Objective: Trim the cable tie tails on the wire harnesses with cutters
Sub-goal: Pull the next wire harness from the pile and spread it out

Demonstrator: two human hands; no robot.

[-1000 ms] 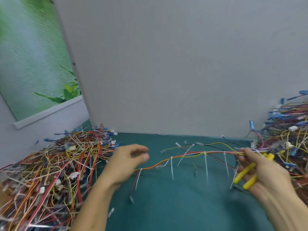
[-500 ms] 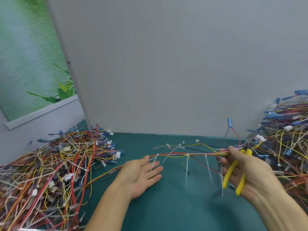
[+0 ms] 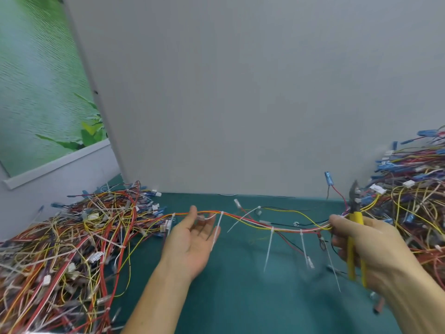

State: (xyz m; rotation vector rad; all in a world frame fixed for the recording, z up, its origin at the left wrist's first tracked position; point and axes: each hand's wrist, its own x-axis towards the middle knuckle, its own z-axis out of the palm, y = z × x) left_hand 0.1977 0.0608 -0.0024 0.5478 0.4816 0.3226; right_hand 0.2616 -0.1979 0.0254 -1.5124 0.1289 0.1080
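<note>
Grey panel [image 3: 240, 92] fills the back of the view, standing upright at the far edge of a green table [image 3: 240, 304]; left of it hangs a green leaf poster [image 3: 36, 92]. Two heaps of harnesses flank the middle of the table: a left pile [image 3: 72, 249] of red, yellow and white wires with white plugs, and a right pile [image 3: 414, 203] thick with blue connectors. Between them one harness [image 3: 250, 220] of red, orange and yellow wires is stretched above the table from hand to hand, its left end running on into the left pile. The left hand [image 3: 192, 242] lies palm up under it, fingers loose and uncurled; the wires pass behind the raised thumb and over the fingertips — supported, not gripped. The right hand [image 3: 375, 249] is clenched round the cutters [image 3: 357, 218], and its thumb and forefinger also pinch the harness's right end. The cutters' yellow handles point down toward the person, the grey head up beside the right pile — blur hides whether the blades are parted. White tie tails [image 3: 268, 249] hang uncut from the harness, one draped over the left fingers, others between the hands. A blue connector [image 3: 328, 177] on a thin red wire stands up near the panel.
</note>
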